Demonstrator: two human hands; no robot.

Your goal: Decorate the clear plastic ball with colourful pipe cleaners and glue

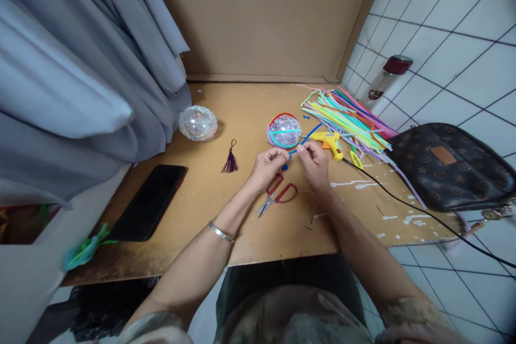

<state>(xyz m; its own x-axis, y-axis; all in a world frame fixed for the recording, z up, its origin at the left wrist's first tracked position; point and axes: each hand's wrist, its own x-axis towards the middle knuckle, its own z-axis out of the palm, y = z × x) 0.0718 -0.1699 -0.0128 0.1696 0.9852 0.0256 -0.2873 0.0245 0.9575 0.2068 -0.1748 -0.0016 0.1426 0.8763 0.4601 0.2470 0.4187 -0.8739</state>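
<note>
A blue pipe cleaner (312,132) runs between my two hands, its free end pointing up to the right. My left hand (269,165) pinches one part of it, and my right hand (313,164) pinches it a little further along. Just beyond my fingers sits a clear ball (284,130) banded with red, turquoise and purple pipe cleaners. Beneath my hands lie red-handled scissors (275,196), blades apart, and a small blue piece (285,167). To the right of the ball rests a yellow glue gun (331,142) with a black cord.
Many coloured pipe cleaners (350,118) lie at the back right, by a brown patterned bag (451,166) and a bottle (387,80). On the left are another clear ball (198,123), a dark tassel (230,160) and a black phone (148,203). A grey curtain (80,64) hangs at the left edge.
</note>
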